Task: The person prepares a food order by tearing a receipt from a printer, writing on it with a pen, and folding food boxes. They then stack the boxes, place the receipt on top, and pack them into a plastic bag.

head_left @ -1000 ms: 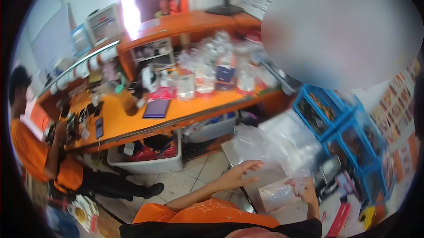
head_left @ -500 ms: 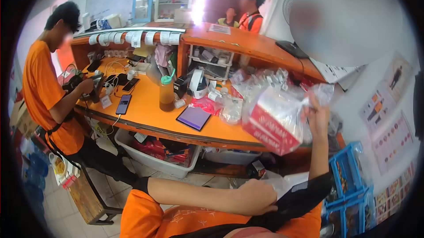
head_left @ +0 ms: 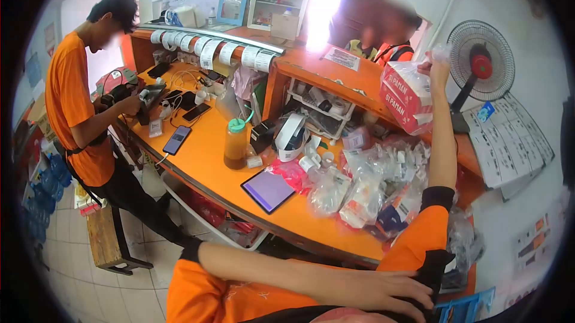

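Note:
My right hand (head_left: 436,70) is raised at the upper right, closed around the gathered top of a clear plastic bag (head_left: 441,53). Inside the bag are stacked red and white food boxes (head_left: 402,96) printed "SI PAMAN", hanging close to the counter's raised ledge. My left hand (head_left: 392,292) lies across my body, fingers spread, against the dark part of my right sleeve (head_left: 436,269). Nothing shows in it. Below the raised arm, a heap of clear plastic bags (head_left: 383,173) covers the right part of the orange desk (head_left: 197,170).
A tablet (head_left: 268,191), a bottle of brown drink (head_left: 235,146) and a phone (head_left: 177,140) lie or stand on the desk. A fan (head_left: 481,62) stands right of the boxes. At left, a co-worker (head_left: 84,101) handles a device. Two people are behind the ledge.
My right hand has lifted the bagged boxes up and away, from the desk's front edge to the ledge. My left hand has opened from a closed shape. The view has shifted.

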Available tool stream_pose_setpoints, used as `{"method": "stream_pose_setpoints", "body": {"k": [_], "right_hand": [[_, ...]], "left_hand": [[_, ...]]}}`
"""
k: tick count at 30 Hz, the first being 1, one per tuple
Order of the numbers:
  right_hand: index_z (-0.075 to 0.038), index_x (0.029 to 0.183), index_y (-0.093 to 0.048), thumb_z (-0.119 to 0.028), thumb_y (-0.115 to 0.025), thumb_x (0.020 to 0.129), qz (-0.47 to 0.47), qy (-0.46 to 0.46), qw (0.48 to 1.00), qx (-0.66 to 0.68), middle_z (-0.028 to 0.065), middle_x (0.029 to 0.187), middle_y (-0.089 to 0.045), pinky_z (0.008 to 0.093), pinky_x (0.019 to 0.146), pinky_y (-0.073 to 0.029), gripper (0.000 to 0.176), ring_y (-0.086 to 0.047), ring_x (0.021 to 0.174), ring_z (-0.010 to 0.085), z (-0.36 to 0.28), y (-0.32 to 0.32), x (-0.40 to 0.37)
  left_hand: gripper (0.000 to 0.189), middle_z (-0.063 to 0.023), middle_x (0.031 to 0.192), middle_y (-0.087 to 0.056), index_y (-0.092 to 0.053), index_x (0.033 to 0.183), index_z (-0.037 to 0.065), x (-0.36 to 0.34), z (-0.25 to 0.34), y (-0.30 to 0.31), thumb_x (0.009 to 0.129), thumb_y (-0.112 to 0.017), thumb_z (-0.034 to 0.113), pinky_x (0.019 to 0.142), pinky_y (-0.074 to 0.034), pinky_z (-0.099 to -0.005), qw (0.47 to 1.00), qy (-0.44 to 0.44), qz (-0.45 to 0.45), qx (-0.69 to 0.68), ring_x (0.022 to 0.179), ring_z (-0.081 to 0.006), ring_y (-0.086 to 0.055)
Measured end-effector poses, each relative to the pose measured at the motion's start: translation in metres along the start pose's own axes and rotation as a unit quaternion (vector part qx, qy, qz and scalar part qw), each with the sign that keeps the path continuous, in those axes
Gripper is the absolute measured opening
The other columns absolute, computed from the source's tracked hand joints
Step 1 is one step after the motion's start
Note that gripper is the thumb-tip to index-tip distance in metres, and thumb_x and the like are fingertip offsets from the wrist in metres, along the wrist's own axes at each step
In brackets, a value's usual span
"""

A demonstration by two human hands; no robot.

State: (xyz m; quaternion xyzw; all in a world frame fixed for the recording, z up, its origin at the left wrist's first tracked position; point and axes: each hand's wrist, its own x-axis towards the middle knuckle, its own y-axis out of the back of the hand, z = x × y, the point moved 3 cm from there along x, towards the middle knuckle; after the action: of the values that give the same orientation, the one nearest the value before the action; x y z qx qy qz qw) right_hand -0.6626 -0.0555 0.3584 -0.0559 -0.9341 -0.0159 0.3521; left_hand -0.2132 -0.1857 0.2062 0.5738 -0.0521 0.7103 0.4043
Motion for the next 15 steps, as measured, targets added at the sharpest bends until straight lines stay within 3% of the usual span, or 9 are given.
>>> {"method": "stream_pose_setpoints", "body": {"k": [4,5,6,8,9,11,12,14,15], "right_hand": [[0.005,0.101,-0.061,-0.019,-0.060,0.091,-0.049,0.024,0.998,0.007,0.0120,0.073,-0.063,0.0273,0.063,-0.056,0.026,-0.066,0.066,0.0205,0.060,-0.008,0.033],[0.006,0.115,-0.053,-0.030,-0.065,0.088,-0.114,0.025,0.989,-0.096,0.0164,0.086,-0.065,0.0328,0.076,-0.054,0.047,-0.067,0.082,0.0238,0.068,-0.002,0.040],[0.006,0.115,-0.053,-0.030,-0.065,0.088,-0.108,0.017,0.990,-0.093,0.0164,0.086,-0.065,0.0328,0.076,-0.054,0.047,-0.067,0.082,0.0238,0.082,0.008,0.037],[0.000,0.134,-0.039,-0.038,-0.071,0.080,-0.038,0.167,0.868,-0.466,0.0243,0.109,-0.060,0.0427,0.087,-0.049,0.074,-0.061,0.102,0.0348,0.035,0.006,-0.022],[0.000,0.134,-0.039,-0.038,-0.071,0.080,-0.032,0.161,0.869,-0.468,0.0243,0.109,-0.060,0.0427,0.087,-0.049,0.074,-0.061,0.102,0.0348,0.032,0.008,-0.044],[-0.012,0.142,-0.031,-0.048,-0.078,0.071,0.063,0.115,0.749,-0.650,0.0314,0.127,-0.045,0.0456,0.096,-0.043,0.093,-0.050,0.113,0.0442,0.036,0.018,-0.073],[-0.012,0.142,-0.031,-0.048,-0.078,0.071,0.067,0.106,0.748,-0.652,0.0314,0.127,-0.045,0.0456,0.096,-0.043,0.093,-0.050,0.113,0.0442,0.054,0.026,-0.067],[-0.018,0.142,-0.033,-0.051,-0.079,0.067,-0.024,0.048,0.931,-0.360,0.0347,0.132,-0.035,0.0458,0.097,-0.042,0.094,-0.047,0.115,0.0480,0.095,0.037,-0.053],[-0.017,0.141,-0.034,-0.053,-0.080,0.065,-0.012,0.041,0.936,-0.349,0.0361,0.128,-0.037,0.0462,0.097,-0.042,0.095,-0.047,0.113,0.0470,0.101,0.037,-0.051]], "left_hand": [[0.034,-0.0194,0.130,-0.052,-0.059,0.117,-0.001,-0.050,-0.014,0.041,0.084,-0.057,0.004,0.107,-0.033,-0.0433,0.980,0.152,0.007,-0.128,0.131,-0.0343,-0.040],[0.033,-0.0188,0.131,-0.051,-0.060,0.115,-0.002,-0.056,-0.022,0.043,0.083,-0.058,0.001,0.107,-0.034,-0.0428,0.970,0.188,-0.001,-0.153,0.131,-0.0341,-0.041],[0.033,-0.0188,0.131,-0.051,-0.060,0.115,-0.002,-0.059,-0.028,0.047,0.083,-0.058,0.001,0.107,-0.034,-0.0428,0.968,0.196,-0.004,-0.159,0.131,-0.0341,-0.041],[0.025,-0.0162,0.121,-0.058,-0.064,0.105,-0.005,-0.058,-0.041,0.061,0.081,-0.061,-0.002,0.098,-0.042,-0.0388,0.963,0.224,0.015,-0.148,0.120,-0.0308,-0.051],[0.025,-0.0162,0.121,-0.058,-0.064,0.105,-0.005,-0.060,-0.048,0.063,0.081,-0.061,-0.002,0.098,-0.042,-0.0388,0.962,0.228,0.009,-0.153,0.120,-0.0308,-0.051],[0.016,-0.0118,0.107,-0.063,-0.067,0.097,-0.004,-0.071,-0.064,0.067,0.081,-0.063,-0.004,0.084,-0.047,-0.0343,0.941,0.302,0.003,-0.151,0.100,-0.0256,-0.060],[0.016,-0.0118,0.107,-0.063,-0.067,0.097,-0.004,-0.073,-0.069,0.071,0.081,-0.063,-0.004,0.084,-0.047,-0.0343,0.939,0.305,-0.005,-0.157,0.100,-0.0256,-0.060],[0.010,-0.0096,0.096,-0.064,-0.067,0.091,-0.004,-0.081,-0.081,0.083,0.082,-0.064,-0.004,0.075,-0.048,-0.0320,0.928,0.344,0.043,-0.138,0.086,-0.0222,-0.061],[0.012,-0.0077,0.093,-0.065,-0.071,0.094,0.003,-0.091,-0.085,0.091,0.084,-0.066,0.001,0.104,-0.039,-0.0441,0.897,0.403,0.045,-0.176,0.092,-0.0229,-0.063]]}}
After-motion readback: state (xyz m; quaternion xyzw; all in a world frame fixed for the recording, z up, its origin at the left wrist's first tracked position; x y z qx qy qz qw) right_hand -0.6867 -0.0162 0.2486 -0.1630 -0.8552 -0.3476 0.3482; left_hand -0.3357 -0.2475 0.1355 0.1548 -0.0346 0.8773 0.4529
